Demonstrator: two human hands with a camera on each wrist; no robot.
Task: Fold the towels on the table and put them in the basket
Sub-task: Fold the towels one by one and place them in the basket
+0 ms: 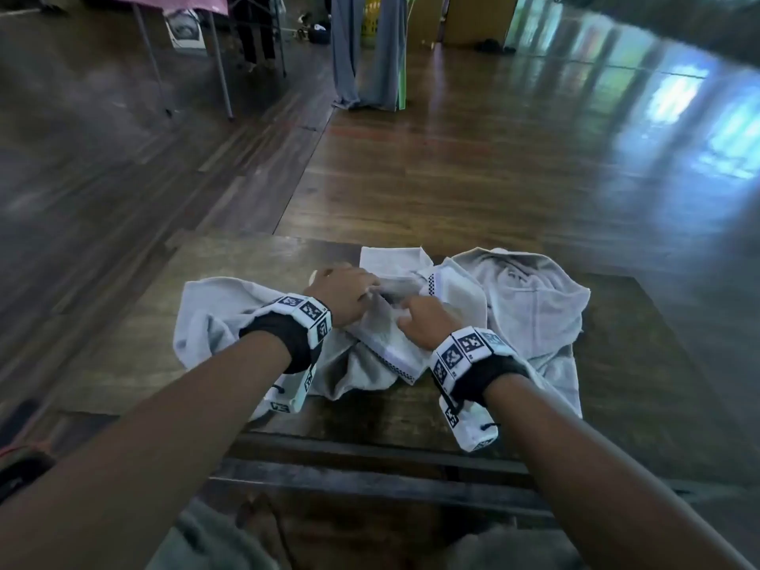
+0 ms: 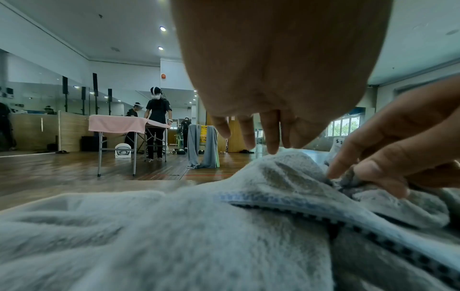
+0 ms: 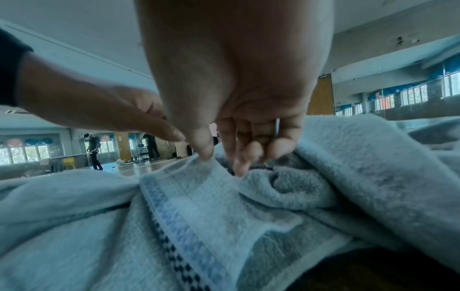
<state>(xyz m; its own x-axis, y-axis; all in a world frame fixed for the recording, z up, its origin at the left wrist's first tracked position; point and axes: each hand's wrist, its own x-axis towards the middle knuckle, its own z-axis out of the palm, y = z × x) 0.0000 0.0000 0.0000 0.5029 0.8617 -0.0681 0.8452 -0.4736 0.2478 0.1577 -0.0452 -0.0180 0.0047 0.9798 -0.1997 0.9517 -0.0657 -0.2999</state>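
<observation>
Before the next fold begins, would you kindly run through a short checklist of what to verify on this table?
1. Right hand pinches the towel: ok.
2. Left hand has a grip: not ok, fingers hang straight above the cloth.
3. Checkered border located: ok, near both hands.
4. Towel spread flat: not ok, crumpled.
5. Second towel clear of the first: not ok, they overlap.
6. Basket within reach: cannot tell, none seen on the table.

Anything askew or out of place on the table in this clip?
Only the towels: they lie crumpled and overlapping on the table, none folded. The right hand pinches one; the left hand hovers beside it. No basket visible on the table.
</observation>
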